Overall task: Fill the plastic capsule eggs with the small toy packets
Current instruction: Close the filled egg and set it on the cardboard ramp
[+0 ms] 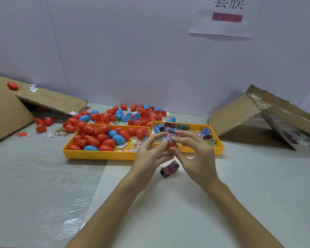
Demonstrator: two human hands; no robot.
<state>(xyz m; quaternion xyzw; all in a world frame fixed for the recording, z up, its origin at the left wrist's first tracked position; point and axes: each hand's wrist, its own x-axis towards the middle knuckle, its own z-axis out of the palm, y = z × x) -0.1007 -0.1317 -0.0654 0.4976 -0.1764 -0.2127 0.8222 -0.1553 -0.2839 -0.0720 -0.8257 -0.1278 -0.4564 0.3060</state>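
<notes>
Both grips meet above the bench, just in front of the trays. Left grip: thumb and fingers curled round a red egg, grasping it from the left. Right grip: thumb against the egg's lower right side, fingertips on a clear-wrapped packet that sits at the egg's top, pinching packet and egg together. Whether the packet is partly inside the egg, cannot tell; fingers hide the rim. Egg lies between the two thumbs, packet directly above it between the two sets of fingertips. A spare packet, pink and dark, lies on the bench just below the grips, touching neither. Left tray, yellow: red and blue eggs heaped at its left and middle, small clear packets on the bare grid floor at its right end. Right tray, yellow, just beside the first: printed packets, partly hidden behind the grips. Loose eggs, red and blue, some open halves, are scattered behind the trays. Cardboard at far left with one red egg on top; more cardboard leaning at far right. Paper sign on the wall.
</notes>
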